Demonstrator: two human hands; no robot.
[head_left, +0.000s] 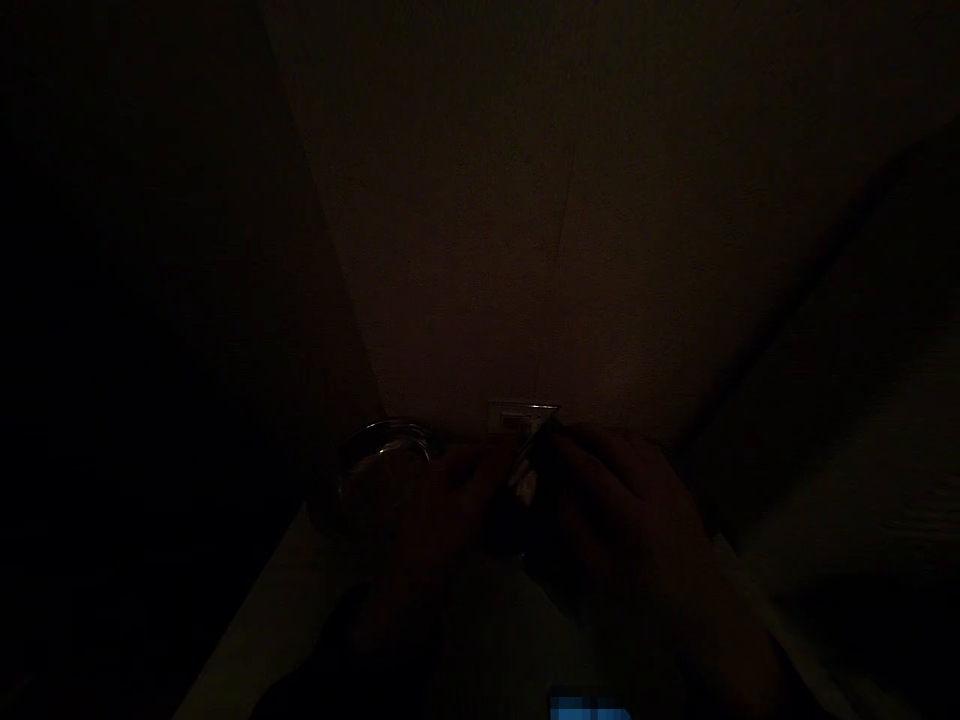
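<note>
The view is very dark. My right hand [637, 490] curls its fingers round a dark thing whose kind I cannot make out. At the centre, a small pale piece [527, 488] shows between my hands. From the left, my left hand [457, 490] reaches in close to the same spot, its fingertips lost in shadow. Just behind the hands, a rectangular plate [523, 408] with a shiny edge sits low at the wall. Beside my left hand is a round, glossy-rimmed dish or bowl [386, 430].
A wall [465, 250] rises right behind the hands, with a faint line like a cord running down it. Below lies a pale, narrow surface [262, 600] like a tabletop. A dark slanted edge [787, 300] runs along the right. A blue pixelated patch [589, 710] shows at the bottom.
</note>
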